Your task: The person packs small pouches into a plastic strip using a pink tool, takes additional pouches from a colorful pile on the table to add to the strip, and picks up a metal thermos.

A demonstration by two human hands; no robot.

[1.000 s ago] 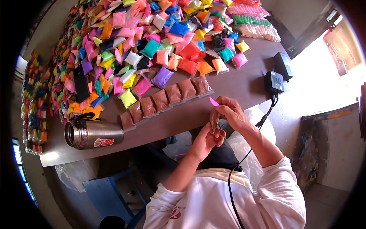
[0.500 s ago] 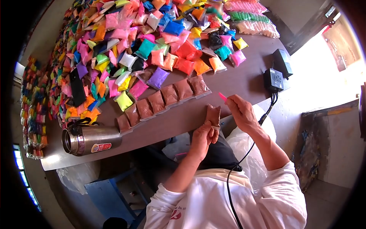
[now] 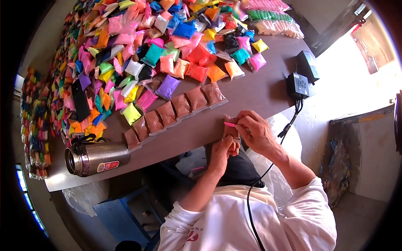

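Note:
Close to the table's front edge, my left hand (image 3: 222,151) grips the lower end of a small brown packet (image 3: 230,131). My right hand (image 3: 256,133) pinches a thin pink tool (image 3: 230,124), which lies across the upper part of that packet. Part of the packet is hidden behind my right fingers. To the left on the table, a slanting row of several brown packets (image 3: 181,105) lies side by side. A steel flask (image 3: 98,158) rests on its side at the row's left end.
A big heap of colourful packets (image 3: 125,67) covers the back and left of the table (image 3: 268,83). A black phone (image 3: 80,100) lies on it. Black boxes (image 3: 298,85) with cables stand at the right edge. A black cable (image 3: 251,201) hangs over my shirt.
My right hand moved away from the brown packet, then came back down and left to it with the pink tool. My left hand has kept its hold. The table has shifted slightly in view.

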